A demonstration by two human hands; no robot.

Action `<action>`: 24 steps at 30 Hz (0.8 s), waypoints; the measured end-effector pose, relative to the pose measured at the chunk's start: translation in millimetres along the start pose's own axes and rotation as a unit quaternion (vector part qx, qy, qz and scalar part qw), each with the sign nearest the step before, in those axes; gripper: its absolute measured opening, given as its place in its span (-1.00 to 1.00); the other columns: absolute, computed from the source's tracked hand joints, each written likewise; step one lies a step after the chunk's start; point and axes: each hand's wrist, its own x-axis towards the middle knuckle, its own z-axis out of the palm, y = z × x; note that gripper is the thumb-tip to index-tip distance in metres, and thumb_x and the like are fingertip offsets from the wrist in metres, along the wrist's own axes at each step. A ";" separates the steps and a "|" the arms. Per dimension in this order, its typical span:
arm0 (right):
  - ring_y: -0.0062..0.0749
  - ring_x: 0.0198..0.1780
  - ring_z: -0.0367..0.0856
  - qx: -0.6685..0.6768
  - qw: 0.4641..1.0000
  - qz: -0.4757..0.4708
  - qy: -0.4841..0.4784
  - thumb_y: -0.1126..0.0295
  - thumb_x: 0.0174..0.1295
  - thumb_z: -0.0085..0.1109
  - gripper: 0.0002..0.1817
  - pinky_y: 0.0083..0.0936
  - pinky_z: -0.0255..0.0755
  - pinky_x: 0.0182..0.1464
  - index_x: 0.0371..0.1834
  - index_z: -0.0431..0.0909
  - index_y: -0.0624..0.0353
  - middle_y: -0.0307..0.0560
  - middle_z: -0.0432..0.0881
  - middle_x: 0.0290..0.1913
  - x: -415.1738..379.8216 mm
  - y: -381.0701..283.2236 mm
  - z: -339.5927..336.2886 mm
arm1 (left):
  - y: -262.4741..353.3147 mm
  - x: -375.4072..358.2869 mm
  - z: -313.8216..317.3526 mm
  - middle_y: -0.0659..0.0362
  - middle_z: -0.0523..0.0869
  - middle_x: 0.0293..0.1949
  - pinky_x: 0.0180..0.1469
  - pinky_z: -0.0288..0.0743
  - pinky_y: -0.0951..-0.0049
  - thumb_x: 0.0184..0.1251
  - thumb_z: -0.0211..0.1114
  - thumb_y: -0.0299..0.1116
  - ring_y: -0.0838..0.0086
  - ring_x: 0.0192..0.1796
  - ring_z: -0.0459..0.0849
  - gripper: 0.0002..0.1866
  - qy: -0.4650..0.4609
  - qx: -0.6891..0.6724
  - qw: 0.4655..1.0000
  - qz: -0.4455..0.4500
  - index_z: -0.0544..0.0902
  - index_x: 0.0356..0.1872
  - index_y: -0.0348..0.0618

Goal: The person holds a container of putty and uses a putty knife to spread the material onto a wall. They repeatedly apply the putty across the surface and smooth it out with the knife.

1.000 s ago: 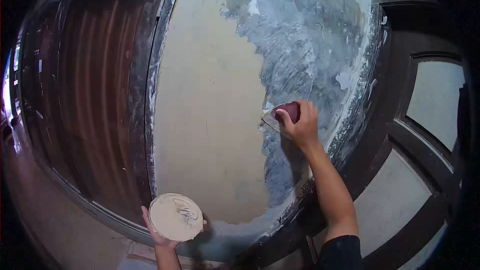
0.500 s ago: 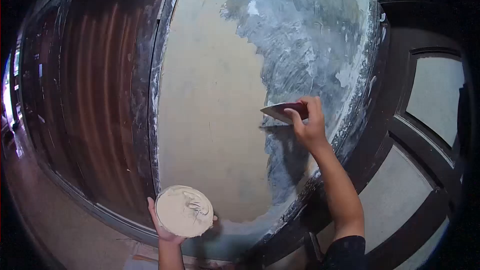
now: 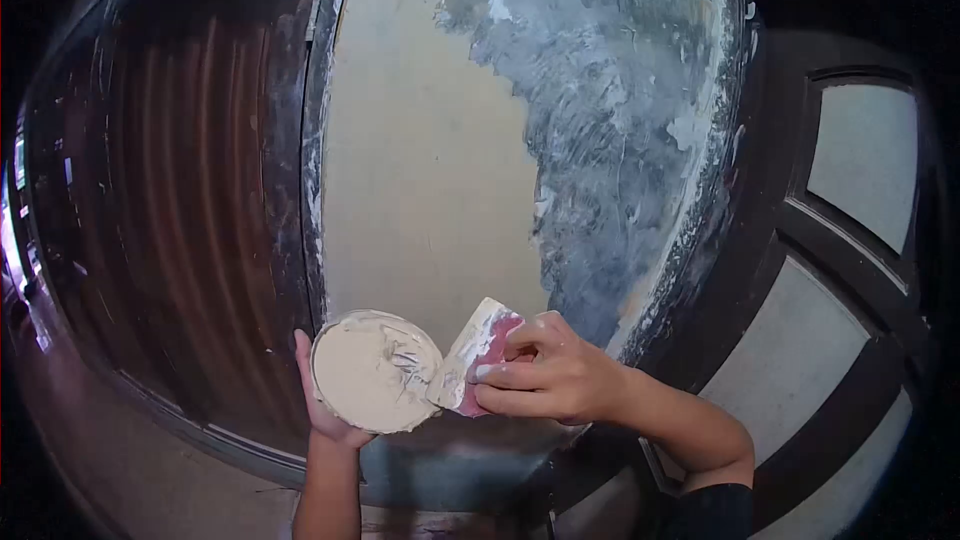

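My left hand (image 3: pixel 325 410) holds up a round container of cream-coloured paste (image 3: pixel 370 370) from below, its thumb along the left side. The paste surface is ridged near the middle. In my right hand (image 3: pixel 545 375) is a wide scraper (image 3: pixel 480 355) with a reddish grip and a paste-smeared blade. One lower corner of the blade meets the container's right rim. Behind both stands a wall panel (image 3: pixel 430 180), smooth and cream on its left part, with a rough grey-blue area (image 3: pixel 600 120) on the right.
A dark wooden panel with vertical ridges (image 3: pixel 190 220) stands at the left. At the right is a dark frame with pale inset panels (image 3: pixel 862 165). Brown floor (image 3: pixel 150 470) shows at the lower left.
My right hand has come down and left from the wall with the scraper, which now touches the container's rim. The container sits slightly higher in view, and the view has shifted a little.
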 end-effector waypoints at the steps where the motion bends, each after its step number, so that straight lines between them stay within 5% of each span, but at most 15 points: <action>1: -0.29 0.09 0.55 0.002 1.000 0.008 -0.021 0.27 0.23 0.24 -0.67 -0.30 0.32 0.04 0.08 0.70 -0.09 -0.42 0.69 -0.03 1.7 -4.5 -0.6 | 1.4 -0.9 1.0 -0.10 0.62 0.38 0.40 0.53 -0.14 0.48 -0.17 0.57 -0.05 0.35 0.63 0.01 -0.014 0.001 1.000 -0.001 0.52 0.44 -0.22; 4: -0.29 -0.03 0.55 0.011 1.000 -0.002 -0.019 0.29 0.22 0.30 -0.75 -0.32 0.31 -0.09 -0.03 0.73 -0.07 -0.37 0.75 0.05 4.5 -12.2 5.2 | 4.1 -1.4 -1.0 -0.11 0.63 0.36 0.39 0.54 -0.15 0.48 -0.20 0.57 -0.05 0.34 0.65 0.02 0.000 0.016 1.000 -0.008 0.52 0.44 -0.23; 18: -0.29 -0.02 0.54 0.017 0.998 0.055 -0.011 0.30 0.22 0.29 -0.76 -0.31 0.27 -0.09 -0.04 0.74 -0.07 -0.41 0.74 0.05 4.7 -32.8 17.4 | 4.1 1.8 -20.4 -0.13 0.64 0.35 0.43 0.49 -0.16 0.49 -0.22 0.57 -0.08 0.34 0.65 0.01 -0.006 0.014 0.998 -0.065 0.53 0.43 -0.23; 24: -0.24 0.07 0.54 -0.003 0.997 0.078 -0.018 0.26 0.26 0.21 -0.65 -0.24 0.31 -0.08 0.12 0.66 -0.10 -0.41 0.68 0.05 -4.0 -30.1 23.3 | -5.4 2.4 -22.8 -0.13 0.64 0.35 0.41 0.52 -0.13 0.47 -0.24 0.59 -0.06 0.32 0.66 0.04 -0.004 0.016 0.997 -0.079 0.52 0.42 -0.23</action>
